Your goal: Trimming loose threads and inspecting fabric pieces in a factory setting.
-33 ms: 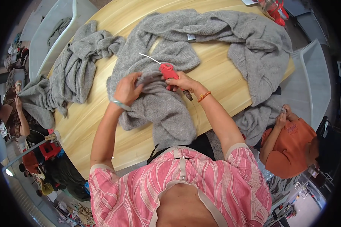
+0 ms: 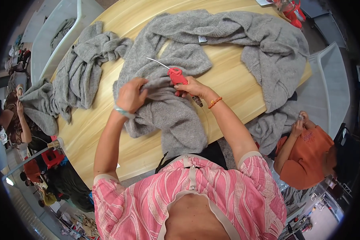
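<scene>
my left hand (image 2: 131, 96) pinches the grey knit garment (image 2: 168, 108) on the wooden table (image 2: 228, 80); just beside it, my right hand (image 2: 194, 87) grips a red tool (image 2: 176, 76).

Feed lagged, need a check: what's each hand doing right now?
Left hand: closed, gripping the grey knit garment.
Right hand: closed around a red hand tool.

top: pink, white-striped, short sleeves | left wrist: pale bracelet (image 2: 123, 111) | right wrist: orange bead bracelet (image 2: 214, 103)
</scene>
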{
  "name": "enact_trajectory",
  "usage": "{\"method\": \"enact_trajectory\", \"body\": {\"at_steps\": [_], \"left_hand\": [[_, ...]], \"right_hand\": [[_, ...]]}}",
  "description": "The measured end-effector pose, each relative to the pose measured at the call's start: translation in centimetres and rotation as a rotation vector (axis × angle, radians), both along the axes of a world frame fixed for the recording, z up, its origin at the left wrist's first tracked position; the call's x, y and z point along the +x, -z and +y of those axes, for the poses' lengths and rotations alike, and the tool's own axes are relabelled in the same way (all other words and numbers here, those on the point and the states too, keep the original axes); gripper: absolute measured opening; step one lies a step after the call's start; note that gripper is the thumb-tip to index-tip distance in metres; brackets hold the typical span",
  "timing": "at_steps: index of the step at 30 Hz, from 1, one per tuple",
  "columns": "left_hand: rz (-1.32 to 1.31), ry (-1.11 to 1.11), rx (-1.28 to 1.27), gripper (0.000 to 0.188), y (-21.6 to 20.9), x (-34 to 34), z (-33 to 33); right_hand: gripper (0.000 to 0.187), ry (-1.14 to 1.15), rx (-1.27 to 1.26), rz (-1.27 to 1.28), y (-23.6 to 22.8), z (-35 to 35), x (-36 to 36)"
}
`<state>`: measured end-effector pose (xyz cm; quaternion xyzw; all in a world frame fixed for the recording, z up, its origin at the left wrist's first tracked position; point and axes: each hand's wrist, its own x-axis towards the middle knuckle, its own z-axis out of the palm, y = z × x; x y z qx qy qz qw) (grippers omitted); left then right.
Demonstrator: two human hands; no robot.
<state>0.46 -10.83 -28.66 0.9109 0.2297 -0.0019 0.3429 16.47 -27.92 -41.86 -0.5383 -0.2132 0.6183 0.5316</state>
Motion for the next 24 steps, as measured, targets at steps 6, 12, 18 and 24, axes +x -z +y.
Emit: {"method": "enact_trajectory", "body": {"at_steps": [6, 12, 18, 24], "left_hand": [[-0.670, -0.160, 0.105, 0.035, -8.9, -0.2, 1.2], [-0.907, -0.178, -0.189, 0.025, -13.2, 2.3, -0.6], [-1.149, 0.069, -0.377, 0.028, -15.3, 4.5, 1.1], [-1.245, 0.120, -0.794, 0.037, -16.4, 4.1, 1.4]], "right_hand": [[0.027, -0.113, 0.059, 0.105, -1.7, 0.3, -0.4], [0.041, -0.185, 0.160, 0.125, -4.3, 1.6, -1.8], [0.042, -0.312, 0.237, 0.019, -5.5, 0.2, -1.9], [0.037, -0.019, 0.245, -0.200, -9.2, -0.7, -1.0]]}}
